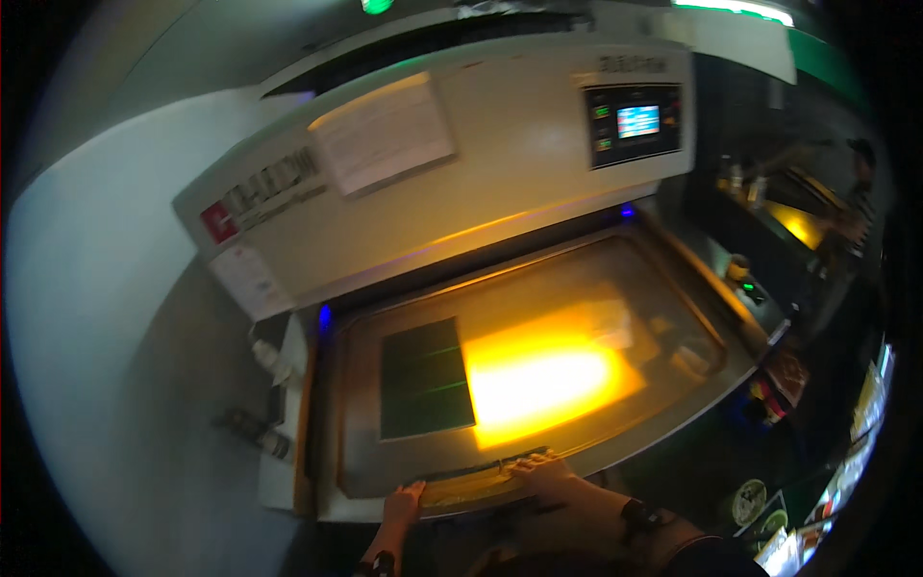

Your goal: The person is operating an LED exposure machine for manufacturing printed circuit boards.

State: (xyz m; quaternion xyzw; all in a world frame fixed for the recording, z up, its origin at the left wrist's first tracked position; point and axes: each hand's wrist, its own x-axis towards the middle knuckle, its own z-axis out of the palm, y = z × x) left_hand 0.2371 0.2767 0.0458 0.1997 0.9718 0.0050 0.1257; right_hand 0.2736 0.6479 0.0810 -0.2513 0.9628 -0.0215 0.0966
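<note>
At the front edge of a lit machine bed (375, 471), my left hand (405, 503) closes on the left end of a thin yellowish-brown panel (466, 489) with a dark far edge. My right hand (540, 475) grips the same panel near its right end, fingers over the top. The panel is seen at a steep slant, so its full shape is hidden. Beyond it, a dark green rectangular board (426, 380) lies flat on the bed, left of a bright yellow glowing patch (548, 385).
A large beige machine hood (500, 144) spans the far side, with a control screen (638, 121) and a taped paper sheet (385, 135). Bottles (269, 361) stand on a left side ledge. Another person (856, 207) is at the far right. Tape rolls (749, 502) lie lower right.
</note>
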